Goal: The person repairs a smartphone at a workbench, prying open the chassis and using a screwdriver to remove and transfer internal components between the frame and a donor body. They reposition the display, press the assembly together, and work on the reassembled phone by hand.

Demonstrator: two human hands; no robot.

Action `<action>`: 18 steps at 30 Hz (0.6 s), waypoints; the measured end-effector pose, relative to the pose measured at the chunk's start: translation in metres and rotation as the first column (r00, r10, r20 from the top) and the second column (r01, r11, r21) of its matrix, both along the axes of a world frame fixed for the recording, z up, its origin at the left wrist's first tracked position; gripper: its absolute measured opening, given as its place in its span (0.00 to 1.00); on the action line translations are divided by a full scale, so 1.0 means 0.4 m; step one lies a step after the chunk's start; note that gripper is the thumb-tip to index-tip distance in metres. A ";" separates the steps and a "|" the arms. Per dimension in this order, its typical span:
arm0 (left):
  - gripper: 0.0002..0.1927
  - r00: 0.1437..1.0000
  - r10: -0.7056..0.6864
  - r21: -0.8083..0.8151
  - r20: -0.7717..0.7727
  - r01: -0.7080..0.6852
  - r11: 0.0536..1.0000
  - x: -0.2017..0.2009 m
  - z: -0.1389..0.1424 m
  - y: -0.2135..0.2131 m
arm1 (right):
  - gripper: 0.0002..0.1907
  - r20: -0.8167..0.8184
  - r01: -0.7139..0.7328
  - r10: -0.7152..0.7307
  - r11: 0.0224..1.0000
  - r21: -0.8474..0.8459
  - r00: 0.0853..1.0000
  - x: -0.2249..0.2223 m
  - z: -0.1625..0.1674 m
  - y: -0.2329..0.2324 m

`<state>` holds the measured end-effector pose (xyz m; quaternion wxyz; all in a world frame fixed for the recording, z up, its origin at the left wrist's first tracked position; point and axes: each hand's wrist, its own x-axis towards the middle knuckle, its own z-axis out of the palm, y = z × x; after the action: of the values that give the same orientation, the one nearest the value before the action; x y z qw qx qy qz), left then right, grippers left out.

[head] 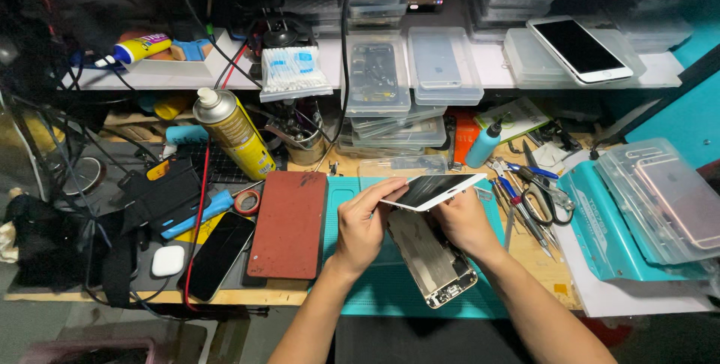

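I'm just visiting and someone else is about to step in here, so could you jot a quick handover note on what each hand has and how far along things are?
Left hand: pinching the near left edge of the white phone screen panel, lifted at an angle.
Right hand: under the panel, steadying the opened phone body on the teal mat.
Done: the screen is raised off the body, insides exposed.
Left: whether the panel is fully detached cannot be seen; the far side is hidden.
Nearby: scissors and tweezers to the right, red pad to the left.

A wooden workbench (537, 257) carries a teal mat (390, 296) and red pad (288, 223).
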<state>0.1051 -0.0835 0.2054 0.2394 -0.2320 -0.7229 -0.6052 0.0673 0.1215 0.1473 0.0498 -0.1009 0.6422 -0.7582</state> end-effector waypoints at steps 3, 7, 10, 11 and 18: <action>0.13 0.999 -0.022 0.025 0.035 0.021 0.999 0.001 -0.001 0.001 | 0.08 -0.072 -0.008 0.010 1.000 0.027 0.997 0.001 0.014 -0.002; 0.12 1.000 0.004 -0.006 0.015 -0.004 1.000 0.004 -0.003 0.003 | 0.10 -0.090 -0.008 0.014 0.998 0.065 0.996 0.010 0.038 -0.013; 0.12 0.999 0.000 -0.004 0.039 0.000 1.000 0.006 -0.005 0.004 | 0.10 -0.022 0.000 0.003 0.994 0.106 1.000 0.016 0.048 -0.015; 0.12 0.999 0.002 -0.007 0.046 -0.002 1.000 0.005 -0.005 0.009 | 0.10 0.000 0.004 -0.004 0.991 0.133 1.000 0.016 0.049 -0.010; 0.11 0.999 0.003 0.012 0.033 -0.004 1.000 -0.003 -0.006 0.021 | 0.10 -0.003 -0.008 0.008 0.993 0.118 1.000 0.002 0.031 0.011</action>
<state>0.1039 -0.0753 0.2031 0.2297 -0.2193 -0.7235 -0.6129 0.0681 0.1259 0.1598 0.0575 -0.1017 0.6855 -0.7187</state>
